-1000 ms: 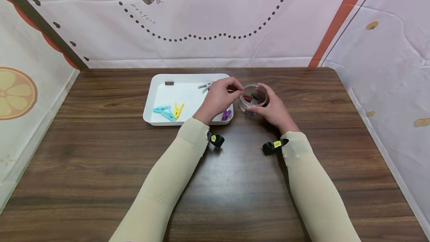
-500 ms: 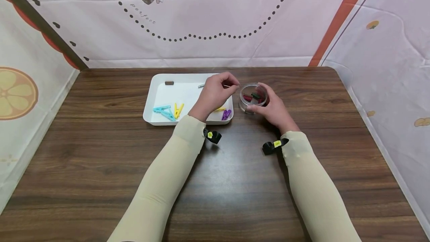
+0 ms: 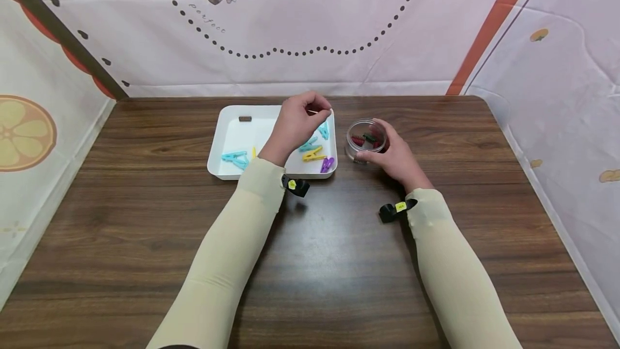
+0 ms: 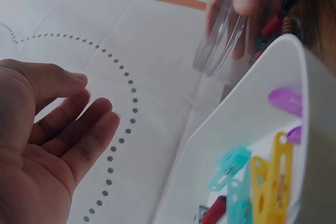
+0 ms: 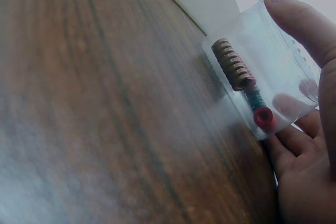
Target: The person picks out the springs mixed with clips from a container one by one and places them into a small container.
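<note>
My left hand [image 3: 302, 120] hovers over the right half of a white tray [image 3: 211, 147], fingers loosely bent. Nothing shows between thumb and fingertips in the left wrist view. My right hand [image 3: 399, 158] grips a clear round jar [image 5: 283, 56] on the table, thumb on the near side and fingers around the far side. Inside lie a brown coil spring [image 5: 232, 65], red springs [image 3: 357, 140] and a green spring [image 3: 370, 138]. The tray holds another brown spring [image 3: 245, 119], a red spring [image 4: 214, 211] and several clothespins, among them blue [image 3: 235, 158], yellow [image 3: 314, 155] and purple [image 3: 327, 165] ones.
The brown wooden table [image 3: 145, 220] meets a printed white cloth backdrop [image 3: 339, 26] at its far edge. More cloth hangs along the left and right sides. Tray and jar stand close beside each other near the back.
My left hand has moved left and back from beside the jar to over the tray, uncovering blue, yellow and purple clothespins. The right hand keeps its grip on the jar.
</note>
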The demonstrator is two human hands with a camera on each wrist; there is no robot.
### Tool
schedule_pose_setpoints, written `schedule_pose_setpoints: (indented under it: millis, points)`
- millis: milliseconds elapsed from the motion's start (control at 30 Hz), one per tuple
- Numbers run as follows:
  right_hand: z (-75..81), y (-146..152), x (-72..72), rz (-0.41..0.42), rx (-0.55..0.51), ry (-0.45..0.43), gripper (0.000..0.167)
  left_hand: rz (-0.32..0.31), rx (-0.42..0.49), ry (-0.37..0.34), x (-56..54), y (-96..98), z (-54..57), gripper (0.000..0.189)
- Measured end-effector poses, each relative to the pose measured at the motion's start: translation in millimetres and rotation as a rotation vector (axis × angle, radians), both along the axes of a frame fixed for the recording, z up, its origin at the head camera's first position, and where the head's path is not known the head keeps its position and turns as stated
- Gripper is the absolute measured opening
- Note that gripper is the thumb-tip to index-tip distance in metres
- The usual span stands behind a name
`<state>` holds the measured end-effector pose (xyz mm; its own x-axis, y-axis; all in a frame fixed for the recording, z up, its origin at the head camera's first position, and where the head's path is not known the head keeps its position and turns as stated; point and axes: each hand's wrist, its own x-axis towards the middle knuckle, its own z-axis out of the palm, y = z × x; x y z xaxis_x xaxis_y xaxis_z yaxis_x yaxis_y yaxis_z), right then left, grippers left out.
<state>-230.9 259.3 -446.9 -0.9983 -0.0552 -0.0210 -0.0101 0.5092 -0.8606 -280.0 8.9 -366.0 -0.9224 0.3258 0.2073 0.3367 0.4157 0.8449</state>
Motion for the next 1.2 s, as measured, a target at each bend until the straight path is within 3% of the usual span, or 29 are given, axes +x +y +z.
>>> schedule_pose_setpoints:
  millis: [167, 400, 633, 1200]
  points:
    - [0.2, -0.2, -0.1, 0.007, -0.001, -0.006, 0.093, 0.009, 0.023, -0.054, -3.3, -10.3, 4.3, 0.014]
    - [-0.8, 1.4, -0.4, 0.010, 0.009, -0.003, 0.096, 0.062, -0.044, 0.012, -10.4, -26.0, 5.5, 0.025]
    - [-2.3, 1.6, -0.4, 0.011, 0.005, 0.008, 0.094, 0.119, -0.052, 0.014, -19.6, -46.7, 7.0, 0.026]
    - [-0.9, 0.3, -0.3, 0.007, 0.008, 0.006, 0.094, 0.210, -0.162, -0.068, -38.4, -85.6, 4.6, 0.030]
